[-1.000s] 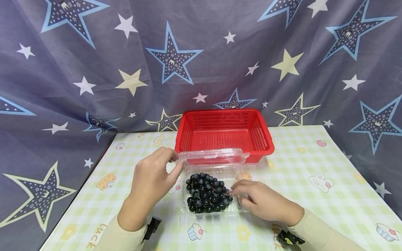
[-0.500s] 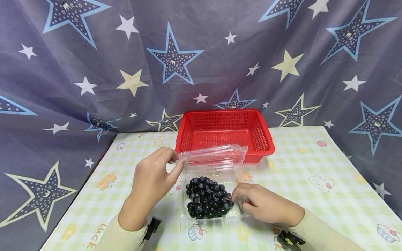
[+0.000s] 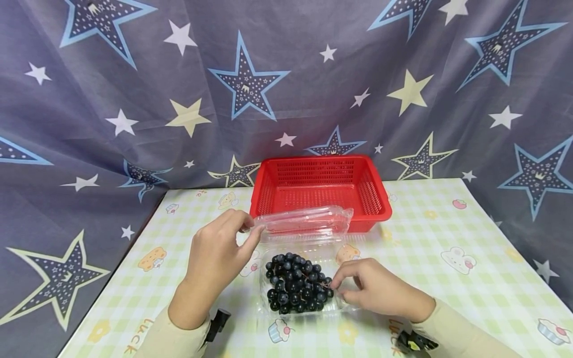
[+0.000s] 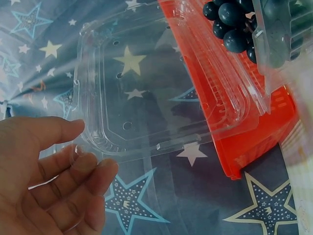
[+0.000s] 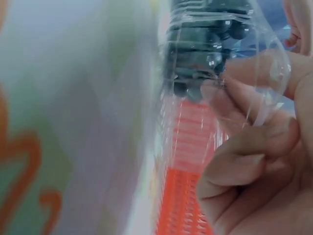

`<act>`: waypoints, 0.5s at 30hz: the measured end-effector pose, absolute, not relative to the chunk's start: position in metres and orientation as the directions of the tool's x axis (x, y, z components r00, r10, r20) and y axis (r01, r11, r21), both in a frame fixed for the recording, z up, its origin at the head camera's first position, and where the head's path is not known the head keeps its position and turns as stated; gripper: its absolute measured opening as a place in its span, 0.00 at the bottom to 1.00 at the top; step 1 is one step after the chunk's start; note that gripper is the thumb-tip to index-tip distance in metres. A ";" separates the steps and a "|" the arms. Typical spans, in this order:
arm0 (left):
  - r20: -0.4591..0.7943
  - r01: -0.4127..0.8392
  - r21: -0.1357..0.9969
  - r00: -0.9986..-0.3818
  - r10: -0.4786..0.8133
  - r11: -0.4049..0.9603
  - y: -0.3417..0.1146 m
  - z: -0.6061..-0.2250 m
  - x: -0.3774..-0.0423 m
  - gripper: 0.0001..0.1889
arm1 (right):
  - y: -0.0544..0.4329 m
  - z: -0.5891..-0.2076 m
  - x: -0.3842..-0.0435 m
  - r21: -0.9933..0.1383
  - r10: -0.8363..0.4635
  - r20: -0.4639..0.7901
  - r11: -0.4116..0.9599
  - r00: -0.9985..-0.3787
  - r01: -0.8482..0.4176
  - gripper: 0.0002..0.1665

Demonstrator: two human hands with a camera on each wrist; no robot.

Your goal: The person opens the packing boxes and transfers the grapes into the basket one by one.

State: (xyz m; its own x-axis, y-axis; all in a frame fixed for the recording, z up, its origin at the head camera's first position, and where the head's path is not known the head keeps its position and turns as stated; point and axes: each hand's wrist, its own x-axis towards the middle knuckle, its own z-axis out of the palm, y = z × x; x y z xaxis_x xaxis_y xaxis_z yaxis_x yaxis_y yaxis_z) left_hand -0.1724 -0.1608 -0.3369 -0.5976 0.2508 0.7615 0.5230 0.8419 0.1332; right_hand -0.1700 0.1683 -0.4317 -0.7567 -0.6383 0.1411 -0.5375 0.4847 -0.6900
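A bunch of dark grapes (image 3: 295, 286) lies in the base of a clear plastic clamshell box (image 3: 333, 248). The box's hinged lid (image 4: 146, 98) stands raised at the back. At the lid's left corner, my left hand (image 3: 221, 248) pinches the rim between thumb and fingers, as the left wrist view shows. My right hand (image 3: 380, 288) reaches over the box's right wall, and its thumb and forefinger pinch the stem end of the bunch. Through the clear wall, the right wrist view shows these fingertips (image 5: 220, 95) at the stem beside the grapes.
A red plastic basket (image 3: 378, 214) with slotted walls stands right behind the box, its front rim overlapped by the lid. Under everything is a table with a green checked cloth (image 3: 429, 238). A star-printed curtain (image 3: 304, 94) hangs behind the table's back edge.
The box and grapes have shifted slightly toward me, and the lid's right side has tilted. My right fingers have moved slightly nearer me with the stem end. The left hand holds its place.
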 end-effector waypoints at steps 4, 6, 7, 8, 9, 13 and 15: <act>0.759 0.523 0.133 -0.600 0.254 0.842 -0.161 -0.337 -0.173 0.07 | 0.165 -0.429 -0.167 -0.734 -0.563 0.082 0.524 -0.822 -0.432 0.13; 0.759 0.524 0.133 -0.600 0.254 0.841 -0.161 -0.337 -0.173 0.07 | 0.163 -0.429 -0.166 -0.725 -0.533 0.078 0.550 -0.843 -0.415 0.14; 0.758 0.523 0.133 -0.601 0.254 0.842 -0.161 -0.337 -0.173 0.07 | 0.162 -0.428 -0.165 -0.718 -0.521 0.081 0.561 -0.850 -0.413 0.15; 0.759 0.523 0.133 -0.600 0.253 0.842 -0.161 -0.337 -0.173 0.07 | 0.162 -0.428 -0.164 -0.711 -0.511 0.087 0.569 -0.855 -0.412 0.15; 0.760 0.523 0.132 -0.599 0.253 0.842 -0.161 -0.337 -0.173 0.07 | 0.161 -0.428 -0.163 -0.705 -0.502 0.092 0.577 -0.860 -0.413 0.16; 0.767 0.528 0.129 -0.590 0.253 0.839 -0.161 -0.337 -0.173 0.07 | 0.158 -0.428 -0.160 -0.671 -0.478 0.136 0.600 -0.868 -0.435 0.18; 0.772 0.532 0.127 -0.583 0.254 0.837 -0.161 -0.337 -0.173 0.07 | 0.157 -0.428 -0.158 -0.648 -0.467 0.163 0.613 -0.869 -0.451 0.18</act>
